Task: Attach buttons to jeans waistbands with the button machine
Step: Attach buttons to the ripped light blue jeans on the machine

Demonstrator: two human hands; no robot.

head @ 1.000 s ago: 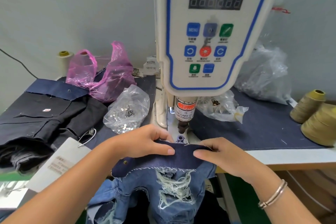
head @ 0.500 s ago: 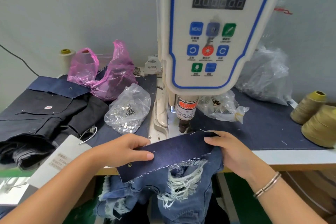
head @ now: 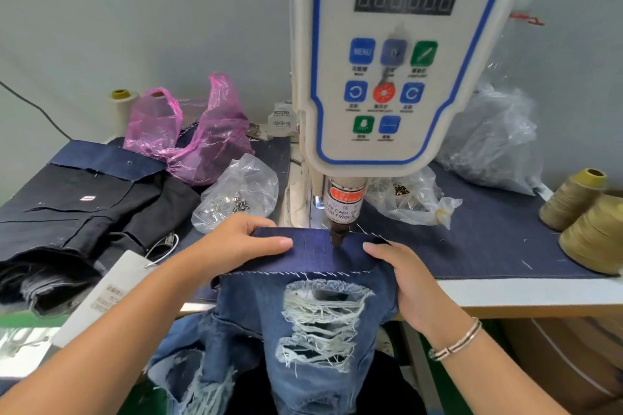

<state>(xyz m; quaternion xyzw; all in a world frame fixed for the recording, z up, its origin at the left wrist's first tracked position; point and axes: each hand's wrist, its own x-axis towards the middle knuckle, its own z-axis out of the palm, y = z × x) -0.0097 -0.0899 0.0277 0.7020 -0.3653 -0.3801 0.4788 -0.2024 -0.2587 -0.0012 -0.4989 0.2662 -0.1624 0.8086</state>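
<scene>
At the table's [head: 505, 293] front edge both hands, left hand [head: 242, 246] and right hand [head: 404, 276], pinched the jeans waistband [head: 320, 254] with curled fingers, stretching it flat under the button machine's punch [head: 337, 236], probably so the button would land true.

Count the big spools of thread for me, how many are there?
3. Two tan thread cones sit at the table's right edge; one pale spool stands at the back left by the pink bag. Others may be hidden.
</scene>
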